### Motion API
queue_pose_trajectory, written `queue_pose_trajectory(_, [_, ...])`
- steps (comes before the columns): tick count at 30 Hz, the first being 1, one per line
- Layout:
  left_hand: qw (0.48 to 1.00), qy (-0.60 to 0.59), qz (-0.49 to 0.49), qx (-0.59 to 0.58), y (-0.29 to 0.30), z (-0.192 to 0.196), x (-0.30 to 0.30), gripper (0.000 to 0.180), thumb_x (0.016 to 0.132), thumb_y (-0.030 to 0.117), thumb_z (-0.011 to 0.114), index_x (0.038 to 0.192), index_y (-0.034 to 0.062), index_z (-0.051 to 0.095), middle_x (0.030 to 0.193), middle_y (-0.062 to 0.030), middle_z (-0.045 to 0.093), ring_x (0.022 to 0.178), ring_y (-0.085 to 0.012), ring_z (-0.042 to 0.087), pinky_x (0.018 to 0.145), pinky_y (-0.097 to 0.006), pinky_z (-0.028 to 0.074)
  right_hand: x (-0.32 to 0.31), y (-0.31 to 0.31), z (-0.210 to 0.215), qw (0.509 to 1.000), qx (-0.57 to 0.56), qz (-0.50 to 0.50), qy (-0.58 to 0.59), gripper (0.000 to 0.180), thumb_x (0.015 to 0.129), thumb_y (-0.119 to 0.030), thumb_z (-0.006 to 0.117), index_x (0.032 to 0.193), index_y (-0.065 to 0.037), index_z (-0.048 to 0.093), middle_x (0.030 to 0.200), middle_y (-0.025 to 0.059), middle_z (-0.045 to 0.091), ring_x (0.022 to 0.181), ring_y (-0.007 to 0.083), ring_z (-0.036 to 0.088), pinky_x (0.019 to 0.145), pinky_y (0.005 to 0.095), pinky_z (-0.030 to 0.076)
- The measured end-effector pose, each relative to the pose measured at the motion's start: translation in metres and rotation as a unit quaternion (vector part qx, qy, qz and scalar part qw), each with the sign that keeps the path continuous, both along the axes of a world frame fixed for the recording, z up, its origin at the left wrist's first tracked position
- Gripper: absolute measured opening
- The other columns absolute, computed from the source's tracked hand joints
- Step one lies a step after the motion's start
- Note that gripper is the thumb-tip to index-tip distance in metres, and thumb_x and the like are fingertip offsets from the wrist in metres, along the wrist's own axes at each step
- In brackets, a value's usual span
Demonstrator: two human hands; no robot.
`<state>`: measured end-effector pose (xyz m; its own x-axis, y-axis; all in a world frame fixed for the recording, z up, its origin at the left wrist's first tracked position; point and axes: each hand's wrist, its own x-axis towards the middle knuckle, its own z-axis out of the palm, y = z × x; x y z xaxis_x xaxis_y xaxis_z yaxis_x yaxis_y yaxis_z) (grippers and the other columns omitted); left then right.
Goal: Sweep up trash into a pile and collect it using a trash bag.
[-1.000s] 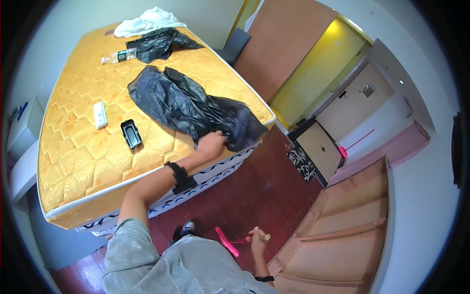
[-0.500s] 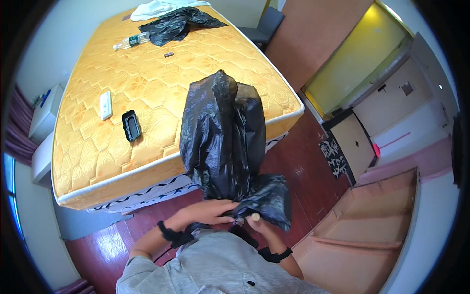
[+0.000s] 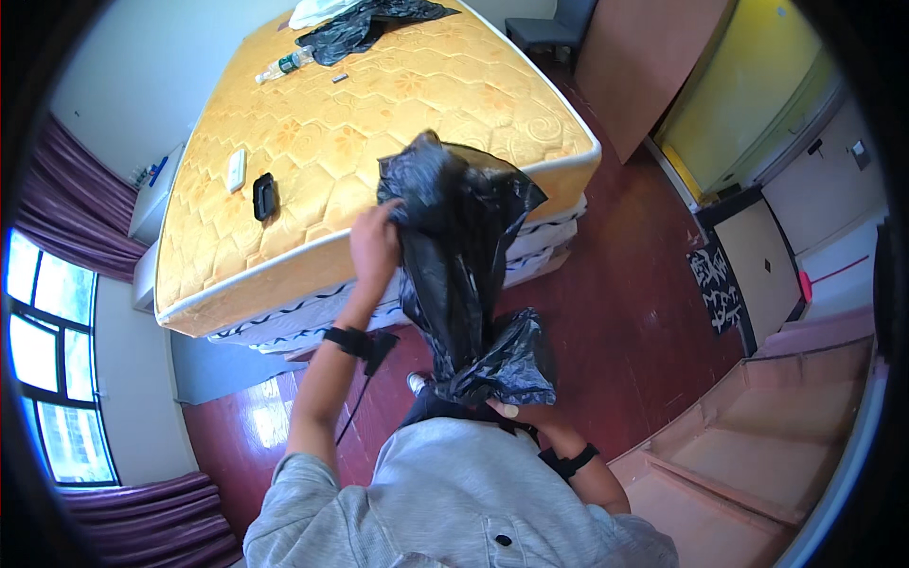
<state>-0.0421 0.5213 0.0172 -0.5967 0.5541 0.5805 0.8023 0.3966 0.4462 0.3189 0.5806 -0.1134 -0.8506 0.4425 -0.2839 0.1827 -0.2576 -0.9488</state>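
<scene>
Clear bottle (image 3: 284,66) on yellow mattress (image 3: 331,133)

On the mattress (image 3: 312,142), left of the near bag (image 3: 459,246), a bottle (image 3: 284,66) lies behind a tray (image 3: 264,197).

That black plastic bag (image 3: 459,251) hangs in the air, upright, by the near edge of the mattress (image 3: 473,104). It's thin, glossy and badly creased, spread wide at the top, narrowing further down, its crumpled lower end flaring off rightward.
</scene>
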Motion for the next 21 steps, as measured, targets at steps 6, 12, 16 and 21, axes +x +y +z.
queue_pose_trajectory(6, [0.919, -0.318, 0.062, 0.226, -0.069, 0.03, -0.024, 0.035, 0.096, 0.02, 0.035, 0.111, -0.0023, 0.057, 0.094, -0.0098, 0.061, 0.083, -0.0184, 0.055, 0.074, -0.032, 0.044, -0.034, 0.022, 0.012, 0.996, 0.067, 0.046, 0.037, 0.005, 0.081, -0.002, 0.053, 0.083, 0.0, 0.057, 0.071, 0.0036, 0.057, 0.063, 0.0102, 0.049, 0.058, 0.027, 0.044])
queue_pose_trajectory(12, [0.768, -0.316, 0.125, 0.542, -0.219, 0.052, -0.029, 0.04, 0.099, 0.026, 0.034, 0.116, -0.0057, 0.052, 0.11, -0.0123, 0.058, 0.098, -0.0186, 0.052, 0.088, -0.032, 0.039, -0.023, 0.013, 0.025, 0.959, 0.203, 0.19, 0.046, 0.006, 0.082, -0.001, 0.053, 0.085, 0.0, 0.058, 0.072, 0.0045, 0.059, 0.066, 0.0099, 0.052, 0.06, 0.0265, 0.045])
queue_pose_trajectory(16, [0.848, -0.132, 0.325, 0.396, -0.313, 0.065, 0.004, 0.042, 0.1, 0.026, 0.033, 0.119, -0.0073, 0.049, 0.11, -0.0138, 0.058, 0.101, -0.0208, 0.053, 0.092, -0.032, 0.039, -0.068, -0.016, 0.053, 0.95, 0.2, 0.235, 0.034, 0.015, 0.086, 0.0, 0.05, 0.094, 0.0, 0.062, 0.081, 0.0023, 0.061, 0.071, 0.0078, 0.057, 0.063, 0.0229, 0.047])
queue_pose_trajectory(21, [0.947, -0.169, 0.174, 0.211, -0.369, 0.05, 0.101, 0.029, 0.092, 0.018, 0.044, 0.111, -0.0018, 0.056, 0.096, -0.0141, 0.062, 0.09, -0.0198, 0.06, 0.077, -0.033, 0.046, -0.149, -0.103, 0.084, 0.918, 0.144, 0.367, 0.047, 0.042, 0.089, -0.002, 0.054, 0.129, -0.006, 0.045, 0.072, -0.0052, 0.041, 0.064, 0.0045, 0.04, 0.059, 0.0205, 0.037])
